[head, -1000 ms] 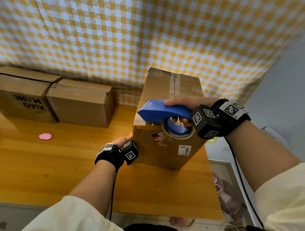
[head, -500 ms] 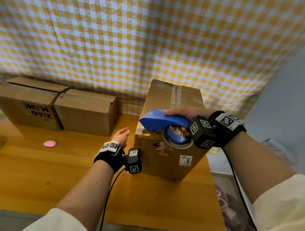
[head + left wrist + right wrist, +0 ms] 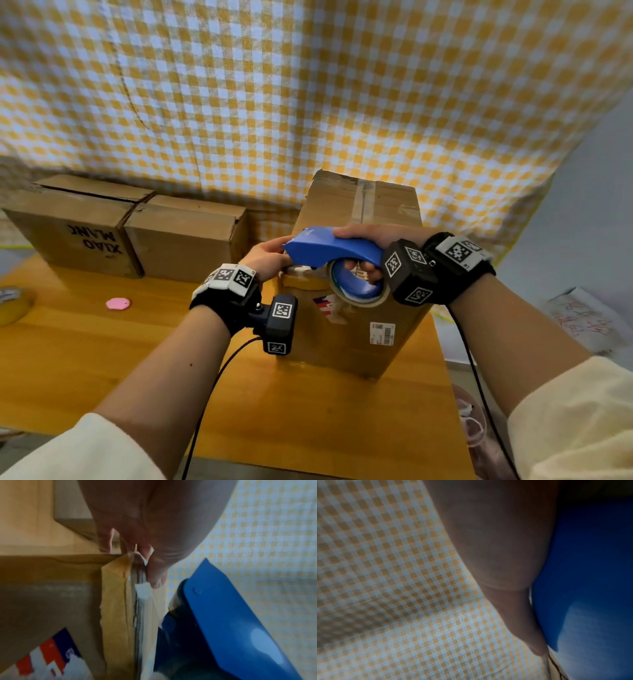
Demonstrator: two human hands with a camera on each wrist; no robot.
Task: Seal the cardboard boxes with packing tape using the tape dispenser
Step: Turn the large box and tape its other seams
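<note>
Right hand (image 3: 363, 251) is gripping the blue dispenser (image 3: 329, 248) by its handle, fingers wrapped through the loop, thumb lying on top. Dispenser is sitting at the near top edge of the tall box (image 3: 356, 308), nose pointing left, tape roll (image 3: 358, 291) hanging over the box's front face. Left hand (image 3: 270, 258) is at the box's top left corner right by the dispenser nose; in the wrist view its fingers (image 3: 154, 572) are pinching the tape end at the flap edge (image 3: 139, 601). Box is standing upright on the wooden table (image 3: 102, 359), near its right edge. Two more boxes (image 3: 130, 233) are sitting touching each other along the checked curtain (image 3: 308, 85) at back left. Pink disc (image 3: 117, 303) is lying on the table in front of them.
</note>
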